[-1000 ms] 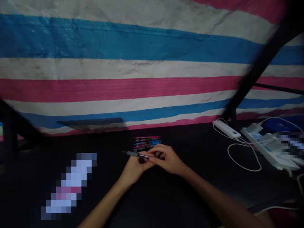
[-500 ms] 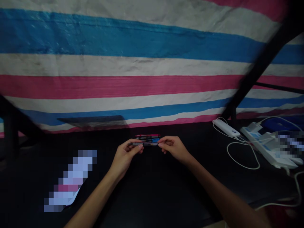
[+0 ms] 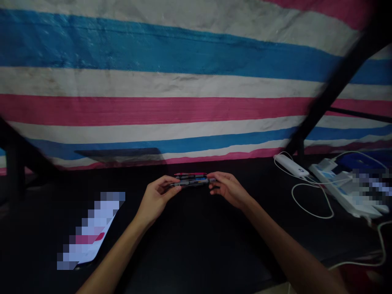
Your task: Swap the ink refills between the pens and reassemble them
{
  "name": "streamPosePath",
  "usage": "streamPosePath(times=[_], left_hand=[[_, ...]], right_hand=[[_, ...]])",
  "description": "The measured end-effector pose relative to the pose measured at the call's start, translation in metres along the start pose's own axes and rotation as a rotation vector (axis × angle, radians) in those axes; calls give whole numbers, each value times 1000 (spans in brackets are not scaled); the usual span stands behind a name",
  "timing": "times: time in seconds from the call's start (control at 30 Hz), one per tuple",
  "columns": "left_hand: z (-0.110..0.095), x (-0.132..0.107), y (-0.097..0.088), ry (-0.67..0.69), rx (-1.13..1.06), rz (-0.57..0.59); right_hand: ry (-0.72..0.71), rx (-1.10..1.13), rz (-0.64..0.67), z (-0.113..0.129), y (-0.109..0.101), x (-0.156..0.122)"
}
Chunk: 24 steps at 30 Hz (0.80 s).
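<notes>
Your left hand [image 3: 156, 199], with a lit flat screen [image 3: 92, 232] beyond it at the lower left, has its thumb and fingers closed on the left end of a grey pen [image 3: 196, 183], just below the middle of the frame. That screen is partly blurred out, and lies aside of your forearm, perhaps so you can see it without having it between your hands. You hold the pen nearly crosswise, in line with the pens behind it, a red one [image 3: 190, 174] at the back and a blue one [image 3: 200, 179] partly covered; holding it by its end likely leaves its middle free to lie against them. Your right hand [image 3: 226, 190] reaches the pen's other end with bent fingers; whether they grip it or merely steady it, you cannot tell from here. Working both ends would stop it swinging askew on the black tabletop [image 3: 196, 237]. Farther right, a white oblong device [image 3: 292, 164] and a looping cable [image 3: 298, 210] sit by a power strip [image 3: 358, 203], probably grouped there for the sockets, well apart from your fingers.
</notes>
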<state>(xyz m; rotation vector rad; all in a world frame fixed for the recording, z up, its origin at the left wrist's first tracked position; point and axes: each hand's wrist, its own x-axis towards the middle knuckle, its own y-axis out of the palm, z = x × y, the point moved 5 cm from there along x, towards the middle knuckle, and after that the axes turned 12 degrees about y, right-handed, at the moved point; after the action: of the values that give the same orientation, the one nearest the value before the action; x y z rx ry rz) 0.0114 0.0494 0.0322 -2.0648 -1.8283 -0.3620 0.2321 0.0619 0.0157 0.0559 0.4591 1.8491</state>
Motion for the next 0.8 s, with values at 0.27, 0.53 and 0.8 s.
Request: streamPosePath(times=[0.27,0.53,0.8], left_hand=[[-3,-2,3,152,242,77],[-14,-11,26,499,1008,343],[-11,-15,32,440,1432,284]], right_hand=[[149,-324,-4,-13,8,-2],[111,-324,-9,-15,9,0],[47,-361,-72,-24,37,-10]])
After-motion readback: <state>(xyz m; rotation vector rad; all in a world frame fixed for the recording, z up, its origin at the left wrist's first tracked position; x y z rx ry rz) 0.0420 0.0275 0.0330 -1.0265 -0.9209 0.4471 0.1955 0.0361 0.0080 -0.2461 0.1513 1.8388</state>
